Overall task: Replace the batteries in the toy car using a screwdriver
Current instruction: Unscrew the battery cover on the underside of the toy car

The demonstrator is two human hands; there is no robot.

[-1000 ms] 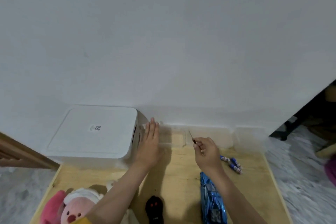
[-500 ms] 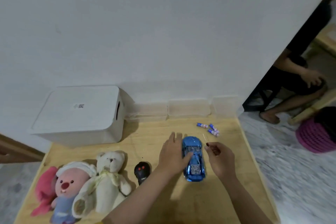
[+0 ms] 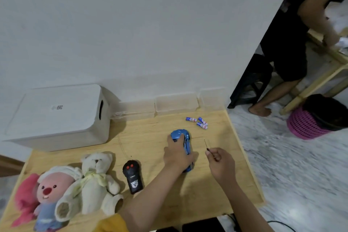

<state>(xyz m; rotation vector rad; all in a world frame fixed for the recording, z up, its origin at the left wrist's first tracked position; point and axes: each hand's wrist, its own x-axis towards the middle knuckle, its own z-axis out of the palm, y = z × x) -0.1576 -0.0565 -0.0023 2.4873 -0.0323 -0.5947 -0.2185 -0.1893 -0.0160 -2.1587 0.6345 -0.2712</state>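
Gripping the glossy blue plastic toy car (image 3: 185, 142) at frame centre, the left hand (image 3: 177, 154) holds it wheels-down and unopened, while the right hand (image 3: 219, 164) pinches the thin metal screwdriver (image 3: 206, 144) and the small blue-and-white batteries (image 3: 198, 122) wait above.

You have before you a glossy blue toy car (image 3: 185, 138), blue-and-white batteries (image 3: 200, 122) with red lettering, a black remote (image 3: 132, 176) with two red buttons, a cream teddy bear (image 3: 95, 177), a pink plush (image 3: 45, 192), a white box (image 3: 62, 115), and a pale wooden table (image 3: 150, 137).

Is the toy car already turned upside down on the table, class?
No: the blue toy car rests on the table roof up, wheels down, under the left hand.
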